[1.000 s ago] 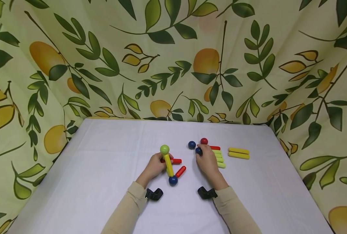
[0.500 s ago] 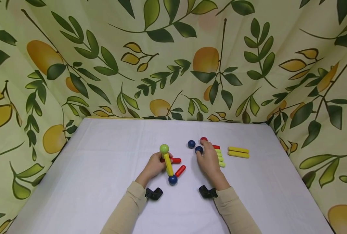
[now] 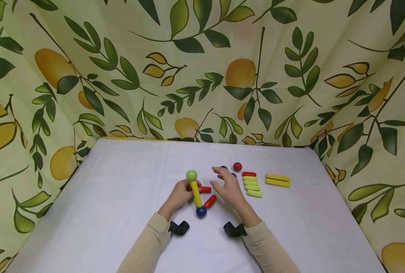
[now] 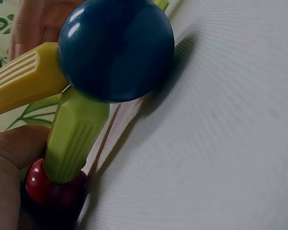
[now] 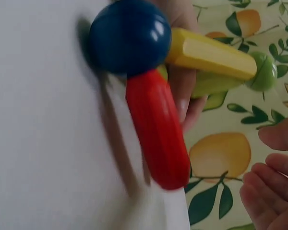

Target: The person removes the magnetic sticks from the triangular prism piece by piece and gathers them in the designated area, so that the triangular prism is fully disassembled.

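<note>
My left hand [image 3: 179,197] grips a ball-and-stick toy structure [image 3: 196,194] from its left side. A light green ball [image 3: 191,175] tops a yellow stick [image 3: 196,193], which rises from a blue ball [image 3: 201,212]. From that blue ball a red stick [image 3: 210,201] sticks out; another red stick [image 3: 205,189] lies behind. In the left wrist view, a light green stick [image 4: 77,136] joins the blue ball to a red ball [image 4: 55,187] beside my thumb [image 4: 19,148]. My right hand [image 3: 231,191], fingers spread and holding nothing, hovers right of the structure, partly covering two blue balls [image 3: 224,167].
Right of my right hand, a short red stick [image 3: 249,174] and several light green sticks [image 3: 251,183] lie in a row. Two yellow sticks [image 3: 277,180] lie farther right, and a loose red ball [image 3: 237,167] sits behind. A leafy curtain [image 3: 202,76] hangs beyond the table [image 3: 127,170].
My right hand has left the loose balls, moved left towards the structure and opened its fingers. The row of sticks has come into fuller view. My left hand keeps its grip.
</note>
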Available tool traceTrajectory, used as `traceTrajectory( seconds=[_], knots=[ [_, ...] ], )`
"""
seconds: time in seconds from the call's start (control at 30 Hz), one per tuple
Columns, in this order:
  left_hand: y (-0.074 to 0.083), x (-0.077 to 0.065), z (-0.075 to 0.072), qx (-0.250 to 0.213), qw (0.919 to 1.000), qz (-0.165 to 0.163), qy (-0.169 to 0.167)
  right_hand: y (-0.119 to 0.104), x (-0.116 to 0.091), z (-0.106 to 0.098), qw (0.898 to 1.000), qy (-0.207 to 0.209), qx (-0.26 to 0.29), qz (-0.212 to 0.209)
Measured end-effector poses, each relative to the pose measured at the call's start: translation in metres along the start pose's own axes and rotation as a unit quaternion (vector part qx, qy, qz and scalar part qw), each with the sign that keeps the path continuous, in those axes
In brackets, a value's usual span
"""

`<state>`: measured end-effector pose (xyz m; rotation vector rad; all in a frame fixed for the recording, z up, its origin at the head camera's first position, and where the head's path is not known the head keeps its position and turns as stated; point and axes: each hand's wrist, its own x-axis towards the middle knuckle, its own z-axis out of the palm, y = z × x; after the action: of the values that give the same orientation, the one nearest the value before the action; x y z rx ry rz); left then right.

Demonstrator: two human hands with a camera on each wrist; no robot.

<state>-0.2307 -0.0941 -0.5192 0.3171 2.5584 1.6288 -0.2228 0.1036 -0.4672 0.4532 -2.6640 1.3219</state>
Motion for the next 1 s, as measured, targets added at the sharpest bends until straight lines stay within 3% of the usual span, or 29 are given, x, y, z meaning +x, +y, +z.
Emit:
traceTrajectory(
  seconds=[0.17,0.33,0.5,0.67,0.87,1.0],
  knots=[
    [-0.003,-0.001,0.0,0.01,0.9999,0.002,0.003,-0.011,0.004,0.011,0.997,-0.043,0.05,-0.045],
    [-0.002,-0.002,-0.001,0.022,0.9997,0.006,0.005,-0.021,0.012,0.018,0.987,-0.082,0.115,-0.075],
    [-0.001,-0.001,-0.001,0.03,0.9995,0.011,-0.001,-0.024,0.021,0.022,0.98,-0.119,0.12,-0.101],
    [-0.001,-0.001,-0.001,0.036,0.9992,0.015,-0.005,-0.026,0.024,0.021,0.977,-0.154,0.123,-0.085],
    [-0.001,-0.001,-0.001,0.054,0.9977,0.039,0.007,-0.026,0.025,0.022,0.978,-0.146,0.117,-0.09],
    [-0.001,-0.001,-0.001,0.053,0.9978,0.039,0.01,-0.027,0.025,0.022,0.98,-0.135,0.116,-0.084]
  ],
)
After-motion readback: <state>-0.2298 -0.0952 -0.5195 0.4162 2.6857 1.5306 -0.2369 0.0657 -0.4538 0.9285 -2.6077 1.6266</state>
